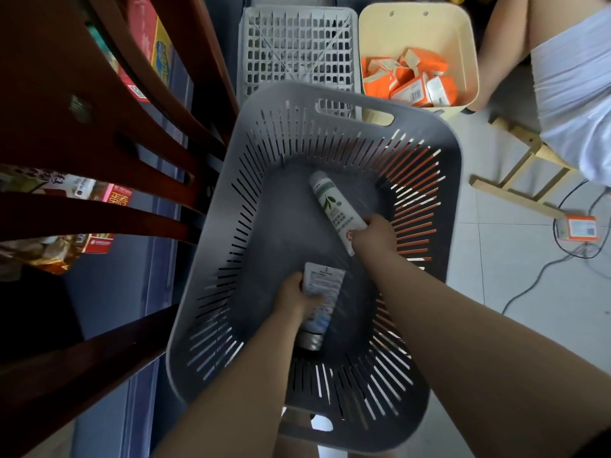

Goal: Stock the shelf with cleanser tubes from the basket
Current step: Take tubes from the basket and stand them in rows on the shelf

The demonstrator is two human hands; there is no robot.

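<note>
Grey slotted basket [429, 153], white leaf-printed tube [332, 203], orange boxes [410, 82], possibly cream bin [463, 44]

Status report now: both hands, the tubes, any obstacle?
Left hand shut on label-back tube; right hand shut on leaf-print tube. Both inside grey basket; no other tubes seen. Nothing blocks the hands.

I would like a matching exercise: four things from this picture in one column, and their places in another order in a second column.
1. tube with leaf print
2. tube with text label
3. orange boxes
4. grey basket

A. in the cream bin
B. held by the left hand
C. on the floor beside the wooden shelf
D. held by the right hand

Pairs: 1-D, 2-B, 3-A, 4-C
</note>
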